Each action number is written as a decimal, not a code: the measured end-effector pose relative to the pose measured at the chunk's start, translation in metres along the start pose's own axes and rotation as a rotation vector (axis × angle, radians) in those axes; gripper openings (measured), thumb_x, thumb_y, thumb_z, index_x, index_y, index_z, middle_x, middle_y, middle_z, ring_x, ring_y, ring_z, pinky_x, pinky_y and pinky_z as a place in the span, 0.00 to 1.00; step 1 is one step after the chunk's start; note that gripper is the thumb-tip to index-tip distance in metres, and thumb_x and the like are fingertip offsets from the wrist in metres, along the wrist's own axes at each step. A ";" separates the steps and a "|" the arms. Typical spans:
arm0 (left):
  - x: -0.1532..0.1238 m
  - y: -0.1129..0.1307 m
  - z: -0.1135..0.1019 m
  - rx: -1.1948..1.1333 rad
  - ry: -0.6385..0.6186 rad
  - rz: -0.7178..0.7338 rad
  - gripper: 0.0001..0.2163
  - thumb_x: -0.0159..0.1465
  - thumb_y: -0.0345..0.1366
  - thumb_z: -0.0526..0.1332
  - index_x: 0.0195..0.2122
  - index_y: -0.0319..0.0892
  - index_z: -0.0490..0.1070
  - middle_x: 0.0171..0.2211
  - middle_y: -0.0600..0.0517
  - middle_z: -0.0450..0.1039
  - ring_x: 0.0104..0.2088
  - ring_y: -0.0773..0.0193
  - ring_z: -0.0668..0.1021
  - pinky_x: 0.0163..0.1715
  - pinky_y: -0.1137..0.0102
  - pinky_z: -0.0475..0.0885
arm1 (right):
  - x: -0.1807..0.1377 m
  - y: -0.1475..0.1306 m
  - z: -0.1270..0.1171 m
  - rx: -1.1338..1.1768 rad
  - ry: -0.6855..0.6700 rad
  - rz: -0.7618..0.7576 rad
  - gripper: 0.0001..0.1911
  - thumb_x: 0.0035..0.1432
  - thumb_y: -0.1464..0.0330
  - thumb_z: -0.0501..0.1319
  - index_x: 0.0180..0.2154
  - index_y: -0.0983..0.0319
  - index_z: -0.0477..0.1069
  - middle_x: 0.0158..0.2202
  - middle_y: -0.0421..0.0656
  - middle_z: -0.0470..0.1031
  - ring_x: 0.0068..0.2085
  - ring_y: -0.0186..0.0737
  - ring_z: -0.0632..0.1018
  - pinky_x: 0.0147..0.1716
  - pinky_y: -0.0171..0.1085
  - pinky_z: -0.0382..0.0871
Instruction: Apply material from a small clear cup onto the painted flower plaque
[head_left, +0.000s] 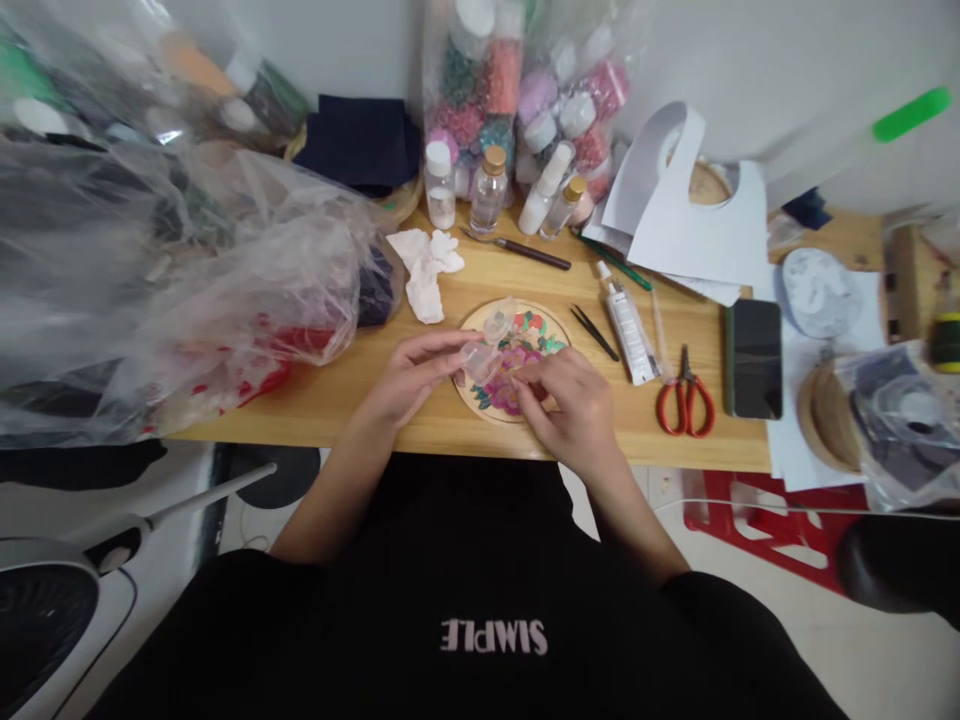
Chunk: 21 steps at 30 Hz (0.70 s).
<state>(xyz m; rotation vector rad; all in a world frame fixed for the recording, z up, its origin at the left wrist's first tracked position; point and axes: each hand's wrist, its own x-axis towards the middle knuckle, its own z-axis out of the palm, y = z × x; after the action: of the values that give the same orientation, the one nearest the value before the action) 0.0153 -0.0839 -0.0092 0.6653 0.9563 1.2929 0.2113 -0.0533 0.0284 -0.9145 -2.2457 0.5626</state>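
Note:
A round wooden disc (551,330) with a coloured flower design lies on the wooden table (352,400) in front of me. My left hand (416,375) pinches a small clear plastic container (481,362) over the disc's left side. My right hand (574,405) is closed in a pinch right beside that container, over the lower part of the disc; what its fingertips hold is too small to make out. A second small clear container (498,322) rests on the disc's upper left.
Black tweezers (595,332), a glue tube (626,322), red scissors (685,395) and a dark phone (756,357) lie to the right. A crumpled tissue (427,268), small bottles (489,190), a pen tool (525,250) and bags of bead jars (517,80) stand behind. Big plastic bags (165,270) fill the left.

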 end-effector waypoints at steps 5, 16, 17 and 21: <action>0.000 -0.001 -0.001 0.028 -0.018 0.015 0.10 0.53 0.39 0.72 0.37 0.47 0.82 0.40 0.50 0.82 0.36 0.63 0.80 0.32 0.70 0.73 | 0.000 0.001 -0.002 -0.034 -0.078 0.008 0.08 0.61 0.72 0.56 0.30 0.59 0.71 0.23 0.41 0.72 0.29 0.40 0.72 0.30 0.39 0.65; 0.001 -0.001 0.000 0.028 -0.022 0.024 0.11 0.53 0.40 0.72 0.37 0.48 0.82 0.41 0.50 0.82 0.33 0.65 0.79 0.31 0.71 0.73 | -0.003 -0.001 -0.005 0.215 -0.077 0.099 0.07 0.59 0.74 0.60 0.29 0.59 0.71 0.24 0.37 0.74 0.26 0.34 0.71 0.30 0.37 0.66; 0.001 -0.002 -0.001 0.025 -0.027 0.023 0.11 0.53 0.40 0.72 0.38 0.48 0.82 0.41 0.50 0.82 0.33 0.65 0.79 0.31 0.71 0.72 | -0.004 -0.001 -0.006 0.226 -0.070 0.123 0.07 0.59 0.74 0.60 0.29 0.59 0.71 0.24 0.37 0.74 0.26 0.34 0.71 0.29 0.36 0.66; 0.000 -0.003 -0.003 0.015 -0.030 0.023 0.11 0.53 0.39 0.72 0.38 0.47 0.82 0.40 0.50 0.82 0.31 0.66 0.79 0.31 0.70 0.72 | -0.011 0.002 -0.014 0.244 -0.022 0.204 0.06 0.58 0.72 0.62 0.29 0.59 0.72 0.23 0.37 0.72 0.26 0.33 0.70 0.26 0.35 0.65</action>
<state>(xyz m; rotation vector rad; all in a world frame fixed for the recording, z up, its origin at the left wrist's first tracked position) 0.0142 -0.0843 -0.0128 0.7069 0.9371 1.2938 0.2283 -0.0580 0.0326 -1.0194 -2.0582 0.9209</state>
